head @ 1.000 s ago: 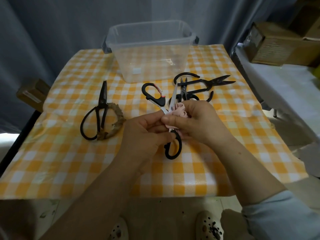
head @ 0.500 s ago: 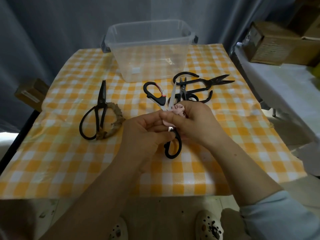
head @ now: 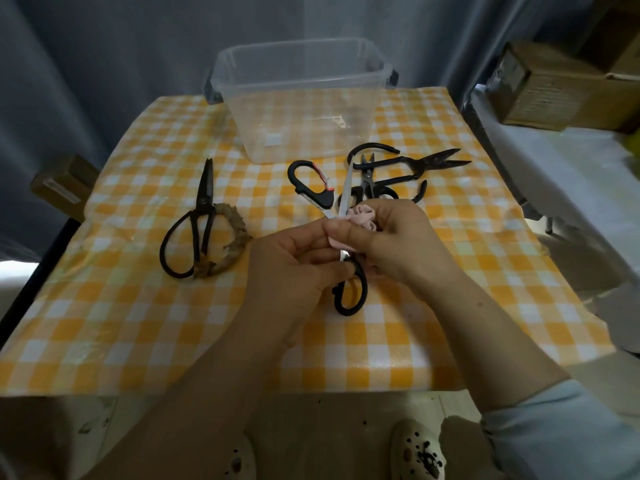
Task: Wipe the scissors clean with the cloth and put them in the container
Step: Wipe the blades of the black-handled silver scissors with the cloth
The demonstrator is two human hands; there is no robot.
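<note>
the black-handled scissors with silver blades (head: 345,192) are held up off the orange and white checked tablecloth (head: 138,306), on the near side of the clear plastic container (head: 298,86). their long axis runs nearly straight towards it: the bare blade tip points at the container's front wall and one black handle loop hangs on the person's side.

the left hand (head: 298,258) has its fingers curled round the scissors about the pivot, just above that loop. the right hand (head: 398,237) pinches the bunched pale pink cloth (head: 362,218) between thumb and fingers, and the cloth wraps the blade low down, touching the left fingertips. so the unwiped length of blade lies away from the fingers, towards the container, and the wipe probably has to run tip-ward along that axis. the right hand is the nearer one to do it, with the left as the steady hold.

a second black loop with a red mark shows just left of the blade. it looks like the other half of the same pair spread wide, but i cannot tell for sure.

nearer the container's right corner a heap of black metal scissors and snips (head: 391,171) lies close behind the blade tip, and a long stroke could catch it. well out from the container's left corner lies a pair of black iron scissors with rope-wrapped handle (head: 202,216). the container holds no scissors that i can see.
</note>
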